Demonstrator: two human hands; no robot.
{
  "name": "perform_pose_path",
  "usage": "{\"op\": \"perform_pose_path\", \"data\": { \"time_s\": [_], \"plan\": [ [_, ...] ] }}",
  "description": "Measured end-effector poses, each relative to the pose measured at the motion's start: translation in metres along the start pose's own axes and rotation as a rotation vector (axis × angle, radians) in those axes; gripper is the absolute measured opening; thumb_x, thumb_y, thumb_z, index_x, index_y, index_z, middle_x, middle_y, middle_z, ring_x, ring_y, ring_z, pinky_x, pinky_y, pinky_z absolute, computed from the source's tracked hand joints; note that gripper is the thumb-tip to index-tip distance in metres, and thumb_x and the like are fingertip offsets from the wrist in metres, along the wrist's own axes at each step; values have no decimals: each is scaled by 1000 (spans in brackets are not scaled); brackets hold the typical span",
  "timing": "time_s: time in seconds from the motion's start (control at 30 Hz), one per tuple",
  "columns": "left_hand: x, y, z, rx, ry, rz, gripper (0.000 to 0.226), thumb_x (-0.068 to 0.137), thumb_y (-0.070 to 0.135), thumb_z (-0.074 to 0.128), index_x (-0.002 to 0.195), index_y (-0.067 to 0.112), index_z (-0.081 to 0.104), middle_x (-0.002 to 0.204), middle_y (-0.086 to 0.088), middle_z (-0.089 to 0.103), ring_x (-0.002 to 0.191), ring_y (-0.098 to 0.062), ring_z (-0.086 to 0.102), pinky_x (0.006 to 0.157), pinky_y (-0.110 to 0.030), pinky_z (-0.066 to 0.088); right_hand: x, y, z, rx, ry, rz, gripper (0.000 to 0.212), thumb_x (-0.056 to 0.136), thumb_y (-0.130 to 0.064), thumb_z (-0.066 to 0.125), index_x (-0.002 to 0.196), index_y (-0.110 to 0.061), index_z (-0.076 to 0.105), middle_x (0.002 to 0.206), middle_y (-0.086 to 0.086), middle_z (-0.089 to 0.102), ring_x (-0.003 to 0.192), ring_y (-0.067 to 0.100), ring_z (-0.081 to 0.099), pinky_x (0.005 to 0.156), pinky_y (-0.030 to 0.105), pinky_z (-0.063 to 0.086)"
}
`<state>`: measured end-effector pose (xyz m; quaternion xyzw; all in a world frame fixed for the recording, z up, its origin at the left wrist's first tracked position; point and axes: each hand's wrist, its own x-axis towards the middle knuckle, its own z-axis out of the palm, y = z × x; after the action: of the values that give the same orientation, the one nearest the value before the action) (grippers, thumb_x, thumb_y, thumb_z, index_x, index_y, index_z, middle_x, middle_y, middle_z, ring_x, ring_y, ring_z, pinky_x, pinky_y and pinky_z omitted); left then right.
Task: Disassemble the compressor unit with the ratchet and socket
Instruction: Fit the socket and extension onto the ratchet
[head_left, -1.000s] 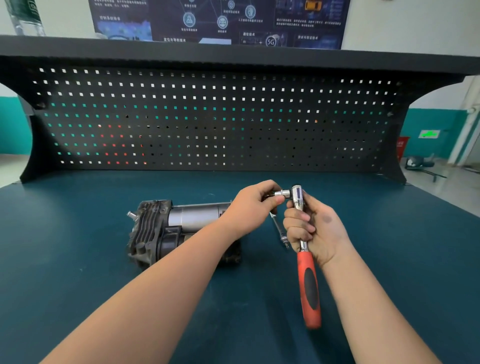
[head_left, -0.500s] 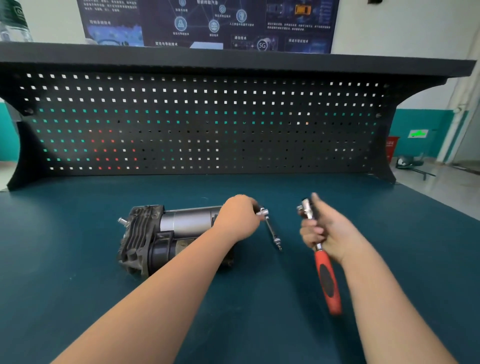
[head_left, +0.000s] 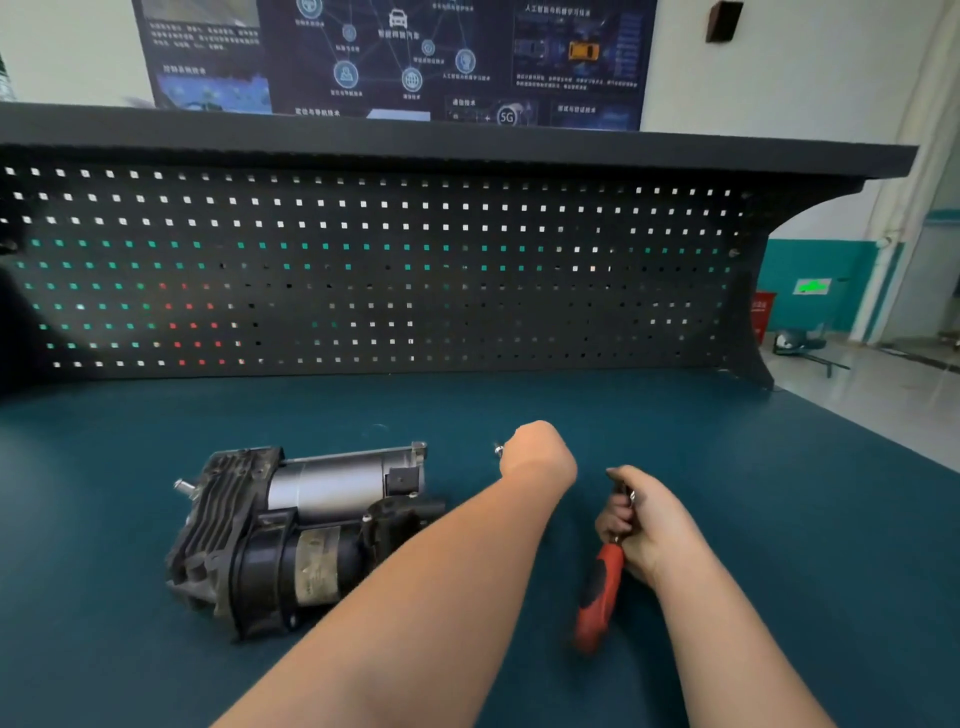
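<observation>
Compressor unit (head_left: 306, 535) lay on its side on the teal bench top (head_left: 779, 519), left of both forearms, finned head to the left, silver cylinder along its top. A worn pale label on the black motor body was too blurred to read.

Right hand (head_left: 649, 525) gripped the ratchet (head_left: 597, 592) near its metal neck, fingers wrapped round; the red-and-black handle pointed toward the camera, just above or on the bench.

Left hand (head_left: 540, 452) was curled, knuckles away from the camera; a small bright metal piece (head_left: 498, 450) showed at its left edge. Could not tell for certain what it held.

Black pegboard (head_left: 363, 270) stood behind. The dark poster (head_left: 395, 57) above read "5G"; other writing was illegible.
</observation>
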<state>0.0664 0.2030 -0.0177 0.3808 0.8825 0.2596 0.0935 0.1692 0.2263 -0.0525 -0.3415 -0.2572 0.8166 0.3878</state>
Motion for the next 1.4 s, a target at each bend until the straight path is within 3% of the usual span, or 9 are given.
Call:
{"op": "perform_pose_path", "data": {
  "time_s": [0.17, 0.47, 0.57, 0.7, 0.8, 0.93, 1.1, 1.3, 1.4],
  "plan": [
    [13, -8, 31, 226, 105, 30, 31, 83, 6, 55, 114, 4, 54, 118, -13, 60, 116, -29, 52, 87, -30, 44, 5, -1, -1, -29, -6, 29, 28, 91, -14, 55, 66, -14, 42, 38, -7, 27, 26, 4, 21, 27, 10, 16],
    [23, -18, 27, 289, 203, -128, 35, 92, 26, 48, 122, 8, 45, 123, -11, 47, 113, -25, 45, 82, -33, 39, 10, 2, -4, 84, 15, 80, 31, 90, -25, 53, 66, -13, 39, 44, -4, 29, 28, 6, 22, 29, 10, 18],
    [27, -22, 11, 242, -22, -209, 38, 91, 28, 54, 124, 10, 50, 126, -7, 50, 113, -25, 51, 84, -33, 44, 10, -2, -3, 189, -5, 84, 38, 94, -37, 47, 67, -11, 41, 40, -3, 31, 26, 6, 24, 28, 9, 19],
    [23, -23, -8, 244, -214, -66, 20, 95, 15, 41, 93, 7, 59, 91, -4, 54, 83, -22, 53, 78, -32, 43, 7, -4, -1, 313, -64, 106, 33, 96, -28, 36, 70, -9, 43, 42, -2, 33, 27, 8, 26, 30, 9, 20],
    [19, -18, -22, 298, -177, 8, 24, 95, 10, 42, 103, 3, 62, 113, -11, 59, 105, -29, 57, 78, -31, 44, 0, -7, 1, 410, -134, 111, 29, 96, -20, 33, 74, -7, 46, 49, -1, 33, 30, 8, 27, 30, 13, 23],
    [0, -3, -69, 32, 123, 124, 26, 96, 13, 47, 116, 3, 60, 119, -12, 62, 109, -26, 58, 54, -23, 33, -11, -10, 4, 510, -242, 130, 30, 97, -22, 35, 75, -6, 49, 48, 0, 34, 32, 9, 28, 30, 16, 23],
    [-19, -27, -105, -413, 391, 343, 11, 101, 17, 33, 103, 9, 40, 92, -11, 58, 80, -33, 59, 66, -43, 51, -26, -8, 10, 491, -404, 170, 35, 95, -31, 37, 76, -6, 52, 49, -2, 32, 32, 8, 28, 29, 17, 21],
    [-36, -66, -81, 180, 360, 671, 26, 100, 15, 35, 122, 19, 48, 102, -3, 52, 97, -24, 44, 80, -33, 30, -48, -12, 18, 268, -680, 132, 32, 89, -33, 46, 74, -6, 54, 47, -4, 28, 40, 5, 16, 29, 18, 21],
    [-38, -73, -73, 139, 321, 658, 24, 102, 17, 32, 120, 22, 48, 96, 3, 46, 95, -20, 40, 76, -30, 21, -57, -17, 19, 238, -748, 132, 36, 89, -36, 47, 73, -6, 57, 52, -6, 19, 40, 4, 14, 28, 17, 20]
  ]
}}
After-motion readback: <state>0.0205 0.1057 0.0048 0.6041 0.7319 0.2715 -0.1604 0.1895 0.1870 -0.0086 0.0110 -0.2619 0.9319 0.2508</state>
